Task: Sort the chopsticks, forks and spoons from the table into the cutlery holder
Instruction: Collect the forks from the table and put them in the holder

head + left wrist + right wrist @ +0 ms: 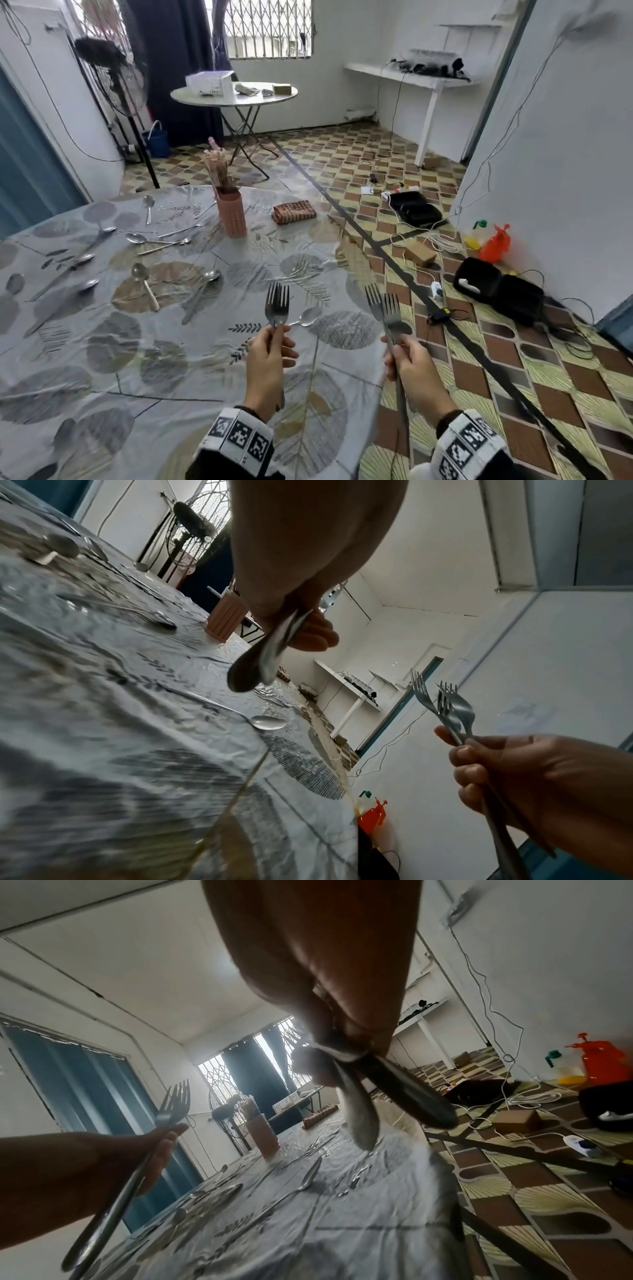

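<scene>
My left hand (270,353) grips two steel forks (278,305) upright, tines up, above the near part of the table (102,359). Over the table's right edge my right hand (409,363) grips two more forks (385,310), tines up. Their handle ends (359,1118) hang below the fist in the right wrist view. The pink cutlery holder (232,214) stands at the far middle of the table with chopsticks (216,169) upright in it. One spoon (308,316) lies just beyond my left hand. Several spoons (140,274) and a fork (185,229) lie scattered at the left.
A woven pouch (294,211) lies right of the holder. The leaf-patterned tablecloth hangs over the right edge. On the floor to the right are black cases (500,287), cables, an orange sprayer (495,241) and a small box (420,254). A round folding table (234,96) stands behind.
</scene>
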`<state>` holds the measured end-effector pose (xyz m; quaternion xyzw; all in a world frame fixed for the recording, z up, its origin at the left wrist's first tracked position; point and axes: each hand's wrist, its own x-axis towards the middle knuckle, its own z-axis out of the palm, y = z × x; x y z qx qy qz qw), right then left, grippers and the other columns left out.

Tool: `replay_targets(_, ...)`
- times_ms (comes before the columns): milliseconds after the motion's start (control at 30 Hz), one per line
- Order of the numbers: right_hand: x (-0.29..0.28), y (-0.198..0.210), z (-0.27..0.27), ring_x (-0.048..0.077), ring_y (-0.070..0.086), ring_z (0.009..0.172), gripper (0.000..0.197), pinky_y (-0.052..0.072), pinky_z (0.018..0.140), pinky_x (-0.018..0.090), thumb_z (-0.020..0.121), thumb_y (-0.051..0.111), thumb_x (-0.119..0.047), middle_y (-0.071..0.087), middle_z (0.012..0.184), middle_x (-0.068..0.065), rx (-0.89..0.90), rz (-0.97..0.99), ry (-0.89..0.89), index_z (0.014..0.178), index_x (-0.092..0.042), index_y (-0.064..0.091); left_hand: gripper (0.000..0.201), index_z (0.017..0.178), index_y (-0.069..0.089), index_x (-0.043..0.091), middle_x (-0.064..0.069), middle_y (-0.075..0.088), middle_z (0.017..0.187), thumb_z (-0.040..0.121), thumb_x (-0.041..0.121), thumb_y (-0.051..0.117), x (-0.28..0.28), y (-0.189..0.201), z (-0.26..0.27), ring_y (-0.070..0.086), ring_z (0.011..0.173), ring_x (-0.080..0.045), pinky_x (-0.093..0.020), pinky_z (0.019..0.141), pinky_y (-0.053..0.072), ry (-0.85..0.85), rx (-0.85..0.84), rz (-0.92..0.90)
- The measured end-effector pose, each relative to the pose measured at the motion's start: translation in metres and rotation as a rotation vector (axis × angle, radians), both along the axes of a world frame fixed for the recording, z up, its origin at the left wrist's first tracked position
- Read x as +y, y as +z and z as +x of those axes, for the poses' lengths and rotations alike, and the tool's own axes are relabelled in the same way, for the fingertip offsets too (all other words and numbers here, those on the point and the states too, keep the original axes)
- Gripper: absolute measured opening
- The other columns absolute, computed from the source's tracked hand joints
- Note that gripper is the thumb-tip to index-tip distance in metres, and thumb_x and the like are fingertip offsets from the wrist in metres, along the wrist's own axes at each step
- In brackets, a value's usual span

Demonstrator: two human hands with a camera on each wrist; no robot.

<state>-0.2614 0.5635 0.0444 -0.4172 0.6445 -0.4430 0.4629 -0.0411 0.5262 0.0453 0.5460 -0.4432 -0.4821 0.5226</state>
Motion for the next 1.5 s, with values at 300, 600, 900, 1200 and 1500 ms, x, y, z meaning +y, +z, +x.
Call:
replay_targets(300, -0.118, 0.017, -0.059, 0.022, 0.063, 0.069, 0.017, 0.054, 0.062, 0.025, 0.096, 0.038, -0.006, 0.061, 0.076, 0.013, -0.035, 0.027, 0.158, 0.099, -0.008, 0.055, 0.014, 0.085, 0.069, 0.012, 0.0, 0.072, 0.078, 0.089, 0.018, 0.056, -0.109, -0.001, -0.083, 0.068, 0.071, -0.005, -0.009, 0.064, 0.05, 0.108, 0.073, 0.006)
replay_targets(600, -0.24, 0.05, -0.056, 0.03, 0.068, 0.069, 0.013, 0.059, 0.065, 0.036, 0.095, 0.04, -0.004, 0.065, 0.082, 0.019, -0.117, -0.026, 0.389, 0.099, -0.003, 0.052, 0.011, 0.082, 0.069, 0.011, -0.007, 0.073, 0.079, 0.087, 0.013, 0.059, -0.178, 0.035, -0.096, 0.068, 0.076, -0.019, -0.021, 0.068, 0.055, 0.271, 0.044, -0.008)
replay_targets(900, -0.345, 0.046, -0.035, 0.017, 0.071, 0.076, 0.005, 0.057, 0.075, 0.033, 0.085, 0.059, -0.002, 0.071, 0.082, 0.012, 0.018, -0.176, 0.554, 0.087, -0.006, 0.063, 0.004, 0.077, 0.07, 0.02, -0.023, 0.066, 0.09, 0.079, 0.023, 0.069, -0.238, 0.043, -0.07, 0.059, 0.076, -0.02, -0.048, 0.084, 0.051, 0.598, -0.097, -0.04)
replay_targets(1200, -0.489, 0.044, -0.04, 0.017, 0.069, 0.07, 0.009, 0.059, 0.066, 0.031, 0.08, 0.068, -0.006, 0.07, 0.075, 0.006, 0.066, -0.209, 0.714, 0.075, -0.013, 0.065, 0.027, 0.087, 0.071, -0.002, -0.009, 0.062, 0.077, 0.08, 0.024, 0.07, -0.345, 0.039, -0.094, 0.058, 0.071, -0.021, -0.02, 0.059, 0.04, 0.94, -0.248, -0.004)
replay_targets(1500, -0.616, 0.075, -0.035, 0.009, 0.067, 0.062, 0.013, 0.056, 0.063, 0.026, 0.072, 0.077, -0.02, 0.072, 0.07, -0.004, 0.141, -0.429, 0.821, 0.084, -0.016, 0.075, 0.016, 0.078, 0.072, 0.0, -0.007, 0.065, 0.065, 0.078, 0.016, 0.071, -0.436, 0.066, -0.127, 0.057, 0.056, -0.012, -0.008, 0.046, 0.035, 1.167, -0.315, -0.03)
